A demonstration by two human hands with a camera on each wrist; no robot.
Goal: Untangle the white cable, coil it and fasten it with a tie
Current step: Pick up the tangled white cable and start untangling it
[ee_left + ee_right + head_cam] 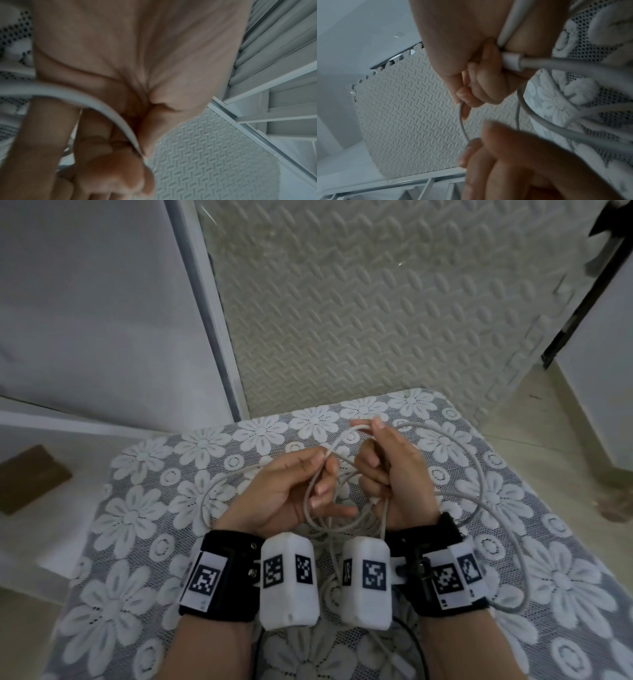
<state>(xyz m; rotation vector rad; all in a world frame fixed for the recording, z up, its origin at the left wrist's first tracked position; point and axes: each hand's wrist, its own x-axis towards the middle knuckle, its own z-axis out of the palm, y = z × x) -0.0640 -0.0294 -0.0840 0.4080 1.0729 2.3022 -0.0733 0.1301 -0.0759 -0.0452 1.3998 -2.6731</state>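
The white cable (479, 474) lies in loose tangled loops on the lace-covered table and runs up between both hands. My left hand (301, 487), palm up, pinches a strand (109, 109) between thumb and forefinger. My right hand (383, 463) is curled round several strands and pinches one strand (462, 121) at its fingertips near the far table edge. A white plug end (511, 60) sticks out of the right fist. No tie is visible in any view.
The table carries a grey cloth with white lace flowers (144, 515). Beyond its far edge lies a textured foam floor mat (376, 302). A brown block (30, 477) sits on the floor at left, and a white frame (212, 313) stands beside it.
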